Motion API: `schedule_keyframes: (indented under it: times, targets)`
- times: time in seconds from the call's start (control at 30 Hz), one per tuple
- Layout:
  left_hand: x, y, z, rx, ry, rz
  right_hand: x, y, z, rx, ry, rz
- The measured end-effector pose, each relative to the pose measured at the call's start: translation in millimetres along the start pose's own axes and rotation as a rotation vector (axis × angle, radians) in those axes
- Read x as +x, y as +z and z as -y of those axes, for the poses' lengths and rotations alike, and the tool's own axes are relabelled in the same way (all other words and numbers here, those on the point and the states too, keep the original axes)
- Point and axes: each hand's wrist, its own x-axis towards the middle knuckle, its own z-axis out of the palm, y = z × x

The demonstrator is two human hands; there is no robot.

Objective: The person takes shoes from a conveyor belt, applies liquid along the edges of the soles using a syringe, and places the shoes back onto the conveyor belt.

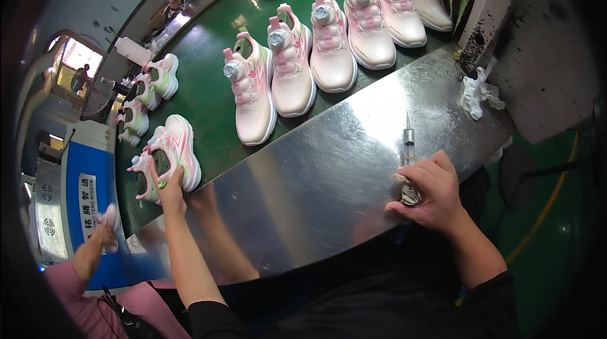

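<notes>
My left hand (171,188) grips a pink and white sneaker (183,143) by its collar, at the left end of the green belt. Another sneaker (140,174) of the same kind stands close against it, partly hidden. Over the metal ledge, my right hand (436,190) is closed round a syringe (409,149) whose thin needle points away from me. A crumpled striped wad (411,194), perhaps cloth, is also held in those fingers. Beyond the ledge, several pink sneakers (333,61) with silver dial knobs stand in a row, toes toward me.
The green belt (208,102) curves past the metal ledge (303,193). More sneakers stand along its far side, near a white bottle (133,51). Crumpled white tissue (478,93) lies by a machine frame at right. A co-worker's hand (104,236) holds a shoe at left; another person sits at the back.
</notes>
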Motion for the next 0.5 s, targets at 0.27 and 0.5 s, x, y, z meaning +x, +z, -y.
schedule_keyframes:
  times: [0.27, 0.5]
  targets:
    - [-79.0, -12.0, -65.1, -0.127, -0.122, 0.011, -5.7, -1.6, -8.0, 0.018, 0.011, -0.015]
    - [-215.9, 14.0, -75.9, 0.453, 0.255, 0.293, -6.6, -16.6, -6.4, 0.243, 0.123, 0.053]
